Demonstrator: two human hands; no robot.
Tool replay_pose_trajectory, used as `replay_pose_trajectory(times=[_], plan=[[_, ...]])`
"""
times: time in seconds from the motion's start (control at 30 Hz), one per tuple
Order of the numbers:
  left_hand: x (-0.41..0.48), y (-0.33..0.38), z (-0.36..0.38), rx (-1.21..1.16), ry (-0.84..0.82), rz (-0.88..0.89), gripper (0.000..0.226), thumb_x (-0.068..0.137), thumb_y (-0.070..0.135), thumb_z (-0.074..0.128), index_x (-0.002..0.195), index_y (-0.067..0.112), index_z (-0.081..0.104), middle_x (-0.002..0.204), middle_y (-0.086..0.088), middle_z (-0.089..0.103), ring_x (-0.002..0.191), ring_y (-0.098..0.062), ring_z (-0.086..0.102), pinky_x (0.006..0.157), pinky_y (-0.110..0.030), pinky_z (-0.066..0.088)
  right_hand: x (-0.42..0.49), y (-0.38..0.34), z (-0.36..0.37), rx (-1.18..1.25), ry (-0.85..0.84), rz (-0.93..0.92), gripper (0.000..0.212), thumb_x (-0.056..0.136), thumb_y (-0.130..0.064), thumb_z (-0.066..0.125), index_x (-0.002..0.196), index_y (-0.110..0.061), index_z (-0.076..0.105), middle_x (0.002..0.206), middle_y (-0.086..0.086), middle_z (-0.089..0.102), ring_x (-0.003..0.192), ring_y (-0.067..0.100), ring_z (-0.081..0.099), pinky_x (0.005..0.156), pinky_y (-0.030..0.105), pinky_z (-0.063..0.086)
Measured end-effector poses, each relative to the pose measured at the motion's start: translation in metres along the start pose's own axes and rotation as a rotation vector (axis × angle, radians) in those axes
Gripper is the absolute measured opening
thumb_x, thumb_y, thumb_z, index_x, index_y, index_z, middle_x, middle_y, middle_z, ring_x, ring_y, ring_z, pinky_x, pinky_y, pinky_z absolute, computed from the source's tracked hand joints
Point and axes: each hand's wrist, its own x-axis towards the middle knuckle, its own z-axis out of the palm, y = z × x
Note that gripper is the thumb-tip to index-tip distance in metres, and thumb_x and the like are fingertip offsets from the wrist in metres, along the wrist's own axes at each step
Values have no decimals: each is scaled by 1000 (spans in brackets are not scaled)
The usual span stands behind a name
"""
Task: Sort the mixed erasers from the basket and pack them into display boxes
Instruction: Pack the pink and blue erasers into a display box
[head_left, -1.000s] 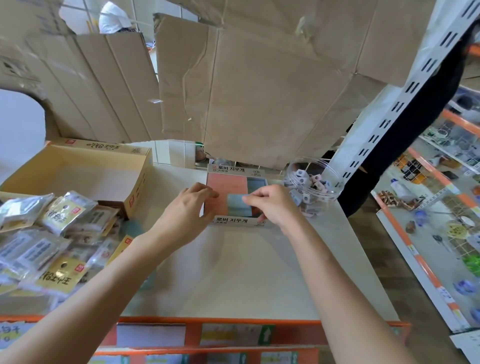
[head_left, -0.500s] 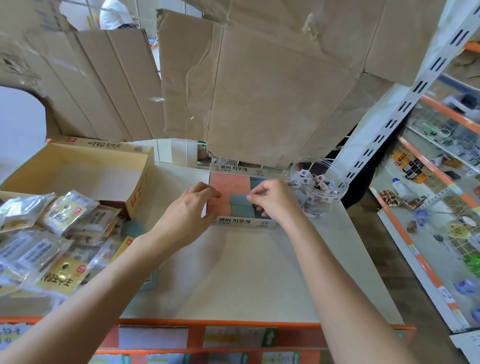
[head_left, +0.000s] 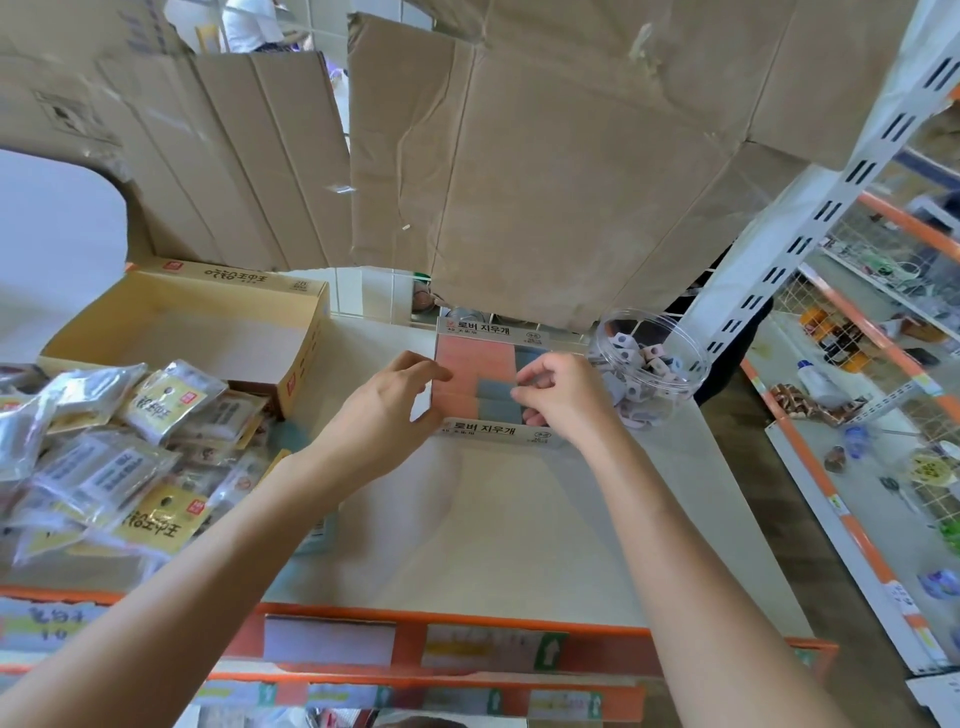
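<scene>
A white display box (head_left: 483, 430) with Korean lettering stands at the back of the shelf top. Flat pink erasers (head_left: 475, 364) fill its left part, and blue-grey erasers (head_left: 496, 389) lie to their right. My left hand (head_left: 379, 415) grips the box's left wall, thumb on a pink eraser. My right hand (head_left: 561, 395) is over the box's right part, its curled fingertips pinching a blue-grey eraser. That hand hides the box's right side.
A clear plastic jar (head_left: 649, 364) of small erasers lies right of the box. An open yellow carton (head_left: 306, 353) and a pile of bagged packets (head_left: 104, 441) are at left. Cardboard sheets (head_left: 571, 182) hang behind. A white shelf upright (head_left: 779, 234) rises at right.
My right hand has shifted slightly right, uncovering more of the blue-grey erasers. My left hand stays at the box's left wall.
</scene>
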Motion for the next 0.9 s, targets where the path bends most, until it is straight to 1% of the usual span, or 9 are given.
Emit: replay_pose_trajectory(times=[0.07, 0.13, 0.23, 0.33, 0.4, 0.53, 0.63, 0.77, 0.9], plan=[[-3, 0, -2, -1, 11, 12, 33, 90, 19, 58, 122, 16, 54, 125, 1, 49, 107, -18, 56, 82, -28, 46, -2, 0, 1, -6, -3, -14, 3, 86, -8, 64, 87, -11, 63, 66, -2, 61, 51, 12, 60, 63, 32, 55], [-7, 0, -8, 12, 23, 20, 34, 90, 21, 58, 123, 17, 54, 124, 2, 51, 108, -15, 55, 82, -27, 45, -5, 0, 1, -9, 18, -23, 6, 88, -11, 61, 91, -8, 65, 65, -4, 60, 54, 11, 61, 64, 32, 56], [-12, -4, -28, 51, 12, 40, 30, 89, 20, 59, 118, 19, 58, 114, 5, 58, 99, -9, 56, 76, -20, 39, -13, -1, -3, -67, 94, -91, 4, 89, -15, 60, 85, -16, 63, 68, -11, 56, 67, 14, 63, 65, 29, 52], [-21, -14, -54, 121, -158, 48, 23, 85, 24, 64, 108, 21, 62, 92, 19, 56, 80, 7, 52, 67, -4, 35, -25, -5, -3, -156, 150, -201, 5, 88, -17, 61, 88, -19, 65, 71, -17, 54, 64, -1, 52, 57, 15, 40], [-27, -19, -68, 180, -328, 39, 24, 82, 28, 67, 105, 24, 62, 87, 24, 50, 81, 8, 49, 68, -1, 36, -33, -9, 0, -168, 138, -275, 6, 87, -17, 62, 90, -17, 67, 75, -12, 59, 62, -3, 49, 61, 19, 43], [-42, -23, -78, 347, -554, 5, 37, 76, 34, 73, 111, 33, 59, 94, 22, 49, 93, -1, 49, 67, -4, 36, -48, -18, 12, -161, 37, -324, 6, 87, -19, 63, 91, -17, 67, 81, -5, 65, 67, 5, 54, 68, 25, 45], [-51, -26, -74, 441, -642, -29, 50, 70, 44, 76, 114, 37, 55, 106, 18, 50, 96, -5, 48, 79, -17, 38, -56, -21, 22, -142, -20, -335, 6, 87, -19, 63, 91, -18, 67, 81, -5, 65, 66, 3, 53, 66, 21, 43], [-59, -27, -65, 580, -582, 47, 52, 72, 51, 70, 118, 34, 52, 113, 15, 50, 104, -7, 46, 88, -22, 30, -64, -25, 31, -129, -71, -328, 5, 87, -21, 63, 91, -20, 67, 76, -12, 61, 64, -2, 51, 65, 23, 43], [-63, -27, -62, 566, -502, 149, 46, 78, 48, 65, 119, 33, 51, 117, 17, 48, 111, -6, 41, 100, -27, 29, -72, -27, 35, -89, -100, -319, 5, 87, -21, 63, 91, -22, 66, 73, -16, 58, 66, -1, 52, 70, 25, 45]])
